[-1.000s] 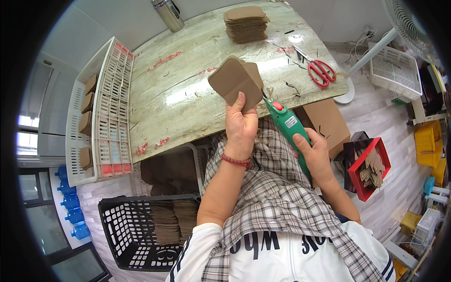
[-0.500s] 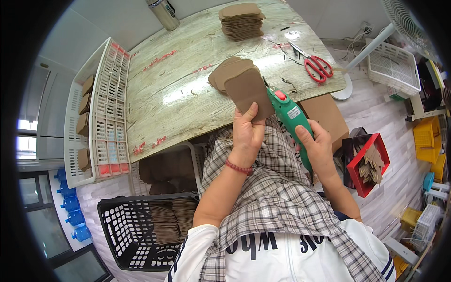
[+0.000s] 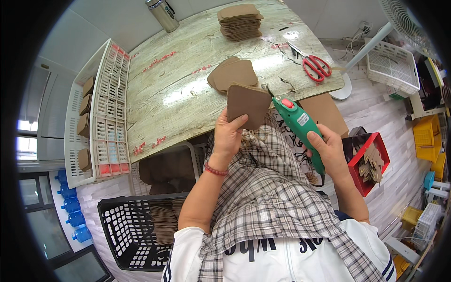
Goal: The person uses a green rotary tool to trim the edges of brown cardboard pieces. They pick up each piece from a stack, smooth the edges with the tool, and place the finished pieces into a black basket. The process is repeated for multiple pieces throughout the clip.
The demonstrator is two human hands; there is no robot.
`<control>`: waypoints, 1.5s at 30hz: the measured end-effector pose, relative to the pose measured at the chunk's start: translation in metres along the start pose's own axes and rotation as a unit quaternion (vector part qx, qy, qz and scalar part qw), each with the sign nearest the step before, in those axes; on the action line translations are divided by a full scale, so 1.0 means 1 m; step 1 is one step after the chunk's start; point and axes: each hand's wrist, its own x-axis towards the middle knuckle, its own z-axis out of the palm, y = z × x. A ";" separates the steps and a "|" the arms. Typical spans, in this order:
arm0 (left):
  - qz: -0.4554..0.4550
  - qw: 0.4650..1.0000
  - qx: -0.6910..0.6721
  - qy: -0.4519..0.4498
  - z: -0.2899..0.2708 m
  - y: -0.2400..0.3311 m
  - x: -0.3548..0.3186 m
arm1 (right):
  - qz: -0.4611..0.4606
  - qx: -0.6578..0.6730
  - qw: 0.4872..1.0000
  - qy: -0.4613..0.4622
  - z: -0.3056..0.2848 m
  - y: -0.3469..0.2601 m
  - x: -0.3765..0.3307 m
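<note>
My left hand (image 3: pixel 229 134) pinches a flat brown pad (image 3: pixel 250 104) with rounded corners, thumb on its face, just off the table's front edge. In my right hand (image 3: pixel 331 150) is a green electric hand tool (image 3: pixel 300 121) with a red switch, its cord coming from the lower end. The tool's narrow metal tip sits beside the pad's upper right corner; contact between them cannot be made out. Behind the held pad, a few similar brown pads (image 3: pixel 237 73) overlap on the table. Farther back stands a taller stack of brown pads (image 3: pixel 238 27).
Red-handled scissors (image 3: pixel 315 68) lie among dark scraps on the worn wooden table (image 3: pixel 174 101). A white crate (image 3: pixel 110 117) stands left, a steel flask (image 3: pixel 162 15) at the back. A black crate (image 3: pixel 124 230) holds pads below; a red-edged box (image 3: pixel 359 188) sits right, near a fan (image 3: pixel 408 23).
The held pad has turned, its wide end now toward the tool. My left hand has shifted left and nearer to me; my right hand with the tool has moved right and nearer.
</note>
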 end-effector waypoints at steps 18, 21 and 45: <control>-0.140 0.973 0.183 -0.028 -0.016 0.031 -0.022 | 0.020 -0.070 0.997 -0.028 -0.004 0.010 -0.016; -0.178 0.967 0.181 -0.026 -0.014 0.029 -0.028 | 0.012 -0.066 0.997 -0.026 0.000 0.011 -0.015; -0.042 0.974 0.220 0.036 -0.029 0.070 -0.029 | 0.098 -0.046 0.984 -0.142 -0.005 0.006 -0.006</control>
